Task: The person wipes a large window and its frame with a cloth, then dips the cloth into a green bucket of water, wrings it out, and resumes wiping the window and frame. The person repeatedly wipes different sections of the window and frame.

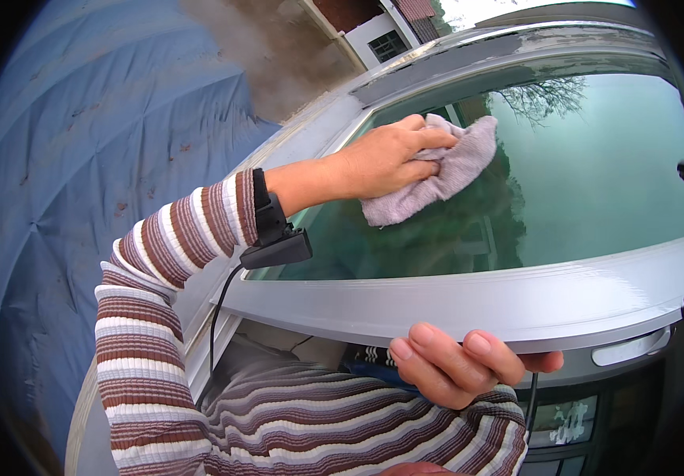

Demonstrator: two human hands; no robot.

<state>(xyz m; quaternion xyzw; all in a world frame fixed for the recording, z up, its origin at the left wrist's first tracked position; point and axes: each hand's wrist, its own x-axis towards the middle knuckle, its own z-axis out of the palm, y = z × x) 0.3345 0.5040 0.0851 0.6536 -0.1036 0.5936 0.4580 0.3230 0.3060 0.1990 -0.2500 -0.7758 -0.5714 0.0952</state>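
Note:
My left hand [401, 156] presses a crumpled pale pinkish-grey cloth [467, 157] against the green-tinted window glass [592, 178]. The hand lies palm down, with its fingers curled into the cloth. Around that wrist is a black strap holding a small black device [279, 249] with a cable. At the lower right, my right hand [461, 366] is at the bottom edge of the silver window frame [407, 303]. Its fingertips overlap the front of the frame, while another digit shows just under the edge, partly hidden. Trees are reflected in the glass.
A large blue sheet [98, 154] with folds and debris covers the left side. Beyond it are brown ground and a pale building with a barred window [387, 46]. A silver handle [630, 348] sits below the frame at right. Peeling film marks the upper frame.

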